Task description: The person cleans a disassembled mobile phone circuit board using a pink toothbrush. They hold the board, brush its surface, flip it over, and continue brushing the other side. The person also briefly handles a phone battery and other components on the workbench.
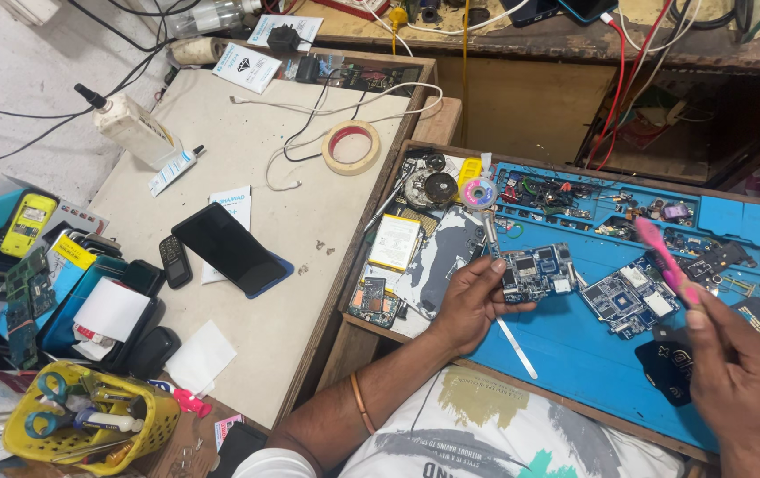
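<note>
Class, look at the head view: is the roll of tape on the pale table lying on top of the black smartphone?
No: the roll of tape lies on the table by white cables, well apart from the black smartphone.

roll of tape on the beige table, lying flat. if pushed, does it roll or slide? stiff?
The tape roll lies flat on its side, so it would probably slide, not roll. The ring looks rigid and likely light, being hollow. White cables lie close by and might snag.

Left hand (468,296) grips circuit board (535,273) over blue mat (574,345); right hand (738,376) holds blurred pink tool (663,261).
</note>
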